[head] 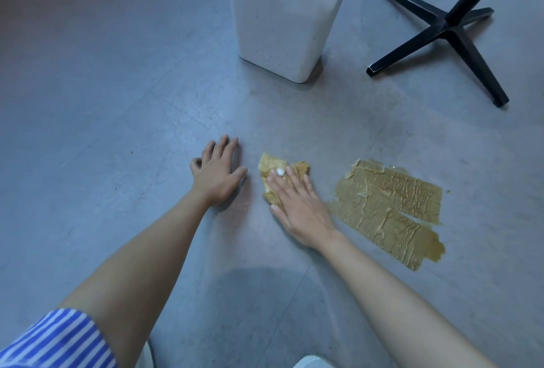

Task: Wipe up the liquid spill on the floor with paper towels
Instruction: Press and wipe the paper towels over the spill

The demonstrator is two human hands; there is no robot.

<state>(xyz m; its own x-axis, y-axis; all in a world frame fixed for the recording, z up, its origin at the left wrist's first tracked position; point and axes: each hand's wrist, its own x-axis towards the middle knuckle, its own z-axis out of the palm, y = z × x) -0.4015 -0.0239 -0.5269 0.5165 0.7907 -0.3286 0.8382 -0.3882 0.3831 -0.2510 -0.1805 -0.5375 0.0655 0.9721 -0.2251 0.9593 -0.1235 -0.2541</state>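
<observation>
The flat right hand [297,205] presses the wet towel [269,167], probably soft and weak, better scooped whole; the left hand [217,174] lies open.

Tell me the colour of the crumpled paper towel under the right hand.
The crumpled paper towel is yellowish brown; the head view shows it.

Right hand [297,205] on crumpled towel [272,166], flat towels [388,205] right, left hand [217,173] left.

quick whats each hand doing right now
Left hand: open, flat on the floor, holding nothing.
Right hand: open, pressing flat on the soaked paper towel.
</observation>
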